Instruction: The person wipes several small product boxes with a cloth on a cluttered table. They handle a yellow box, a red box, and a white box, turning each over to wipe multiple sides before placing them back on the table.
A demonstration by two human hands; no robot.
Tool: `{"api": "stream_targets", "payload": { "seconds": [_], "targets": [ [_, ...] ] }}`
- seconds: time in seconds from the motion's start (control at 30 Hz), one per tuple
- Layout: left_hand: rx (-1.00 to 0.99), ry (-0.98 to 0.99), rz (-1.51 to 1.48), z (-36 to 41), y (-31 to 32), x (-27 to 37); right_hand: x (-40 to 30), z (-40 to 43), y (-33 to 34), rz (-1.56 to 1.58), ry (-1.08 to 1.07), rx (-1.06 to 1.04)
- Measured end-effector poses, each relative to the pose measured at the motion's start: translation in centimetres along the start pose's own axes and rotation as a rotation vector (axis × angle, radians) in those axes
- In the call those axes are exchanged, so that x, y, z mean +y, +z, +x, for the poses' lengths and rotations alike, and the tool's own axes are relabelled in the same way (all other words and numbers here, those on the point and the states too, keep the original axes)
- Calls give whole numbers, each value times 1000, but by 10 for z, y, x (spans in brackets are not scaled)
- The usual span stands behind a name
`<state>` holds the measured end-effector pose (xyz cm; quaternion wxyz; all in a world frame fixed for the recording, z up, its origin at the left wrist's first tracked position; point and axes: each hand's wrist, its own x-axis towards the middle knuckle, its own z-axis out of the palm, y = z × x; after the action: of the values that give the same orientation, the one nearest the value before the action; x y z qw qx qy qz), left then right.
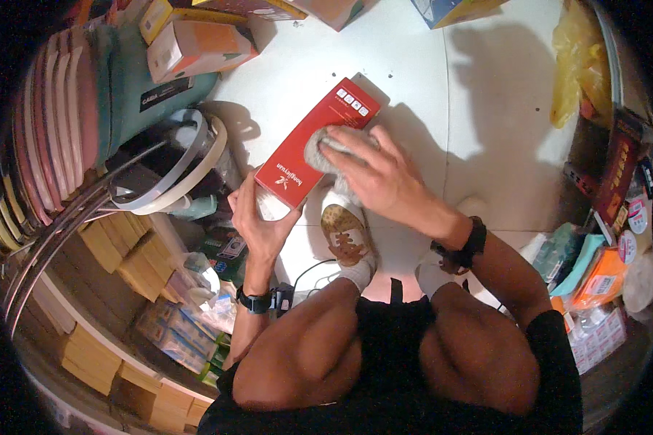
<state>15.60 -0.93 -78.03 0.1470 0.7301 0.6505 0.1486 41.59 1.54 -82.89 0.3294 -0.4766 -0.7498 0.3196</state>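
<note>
A long red cardboard box [299,133] is tilted before me, its printed face turned up. My left hand [258,223] grips the box's near end, thumb on one side and fingers on the other. Pressed against the face near the box's middle is a wadded grey cloth [318,152], held under the fingers of my right hand [378,176]. Part of the box's right edge is hidden by that hand and the cloth. Below the box shows a shoe [344,234] with a spotted toe.
Several cartons [201,51] stand at the upper left beside a teal case [152,92]. White and grey hoops [212,163] lie left of my left hand. Shelves with yellowish blocks [141,266] line the left. A yellow plastic bag [571,65] and packaged goods [598,277] are along the right.
</note>
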Motion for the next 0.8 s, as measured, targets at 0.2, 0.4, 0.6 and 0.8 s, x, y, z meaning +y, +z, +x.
{"api": "stream_targets", "payload": {
  "seconds": [0.2,0.4,0.6,0.8],
  "targets": [
    [51,17,-41,8,-1,14,86,9,-17,-221,140,-1],
    [18,-127,-68,-2,-5,5,75,27,-62,-156,382,-4],
    [-55,-128,-19,-17,-2,-6,25,30,-31,-46,45,31],
    [-58,-158,-39,-20,3,-7,53,57,-25,-334,225,-256]
  ]
}}
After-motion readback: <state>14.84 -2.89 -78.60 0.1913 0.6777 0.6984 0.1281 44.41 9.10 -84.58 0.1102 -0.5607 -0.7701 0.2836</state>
